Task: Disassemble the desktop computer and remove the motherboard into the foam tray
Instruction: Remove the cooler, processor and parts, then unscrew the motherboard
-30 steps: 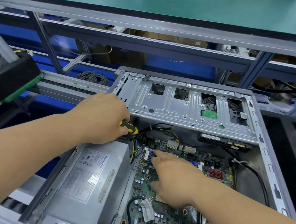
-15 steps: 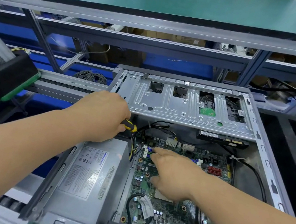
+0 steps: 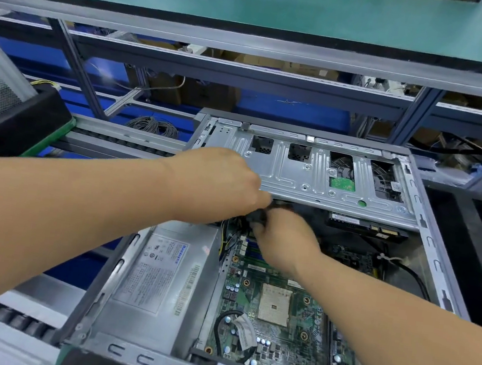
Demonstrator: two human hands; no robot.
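Conveyor line, open computer case (image 3: 428, 237) | both grips meet under drive cage (image 3: 311, 176); left hand (image 3: 218, 185) and right hand (image 3: 284, 240) curled round something dark, I can't tell what | risk: yanking could strain motherboard (image 3: 274, 318) connector.

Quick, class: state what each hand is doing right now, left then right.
Left hand: fingers curled, meeting the right hand at a dark object; what it grips cannot be told.
Right hand: fingers on that same dark object; grip cannot be told.

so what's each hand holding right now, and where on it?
Both hands meet on a dark connector above the motherboard; left hand from above, right hand below. Exact hold hidden.
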